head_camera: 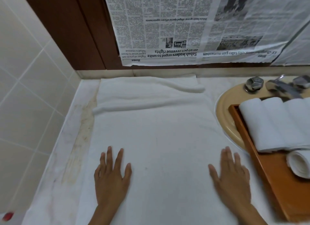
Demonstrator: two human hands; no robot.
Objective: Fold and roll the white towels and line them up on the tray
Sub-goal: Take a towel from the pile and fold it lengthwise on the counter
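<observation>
White cloth covers most of the near table: one towel is spread flat and unfolded. Both hands lie palm down on its near part. The left hand and the right hand are well apart, fingers straight and fanned, pressing on the cloth and gripping nothing. The right hand is slightly blurred. At the near left corner a small red object shows, too cut off to identify.

To the right, a wooden tray rests across the sink. Near on it, a loose roll lies with its spiral end toward the camera. Just beyond, rolled towels lie side by side, touching; at least three show, and the frame edge cuts off the row.

Farther along the flat towel, two rumpled ridges cross it near the back wall. Beyond are a faucet, a newspaper hung upside down, and wall tiles on the left.

By my reading, the task is well along: several rolls are placed, while this towel has yet to be smoothed, folded, rolled and set in line, and the near roll may need aligning.
</observation>
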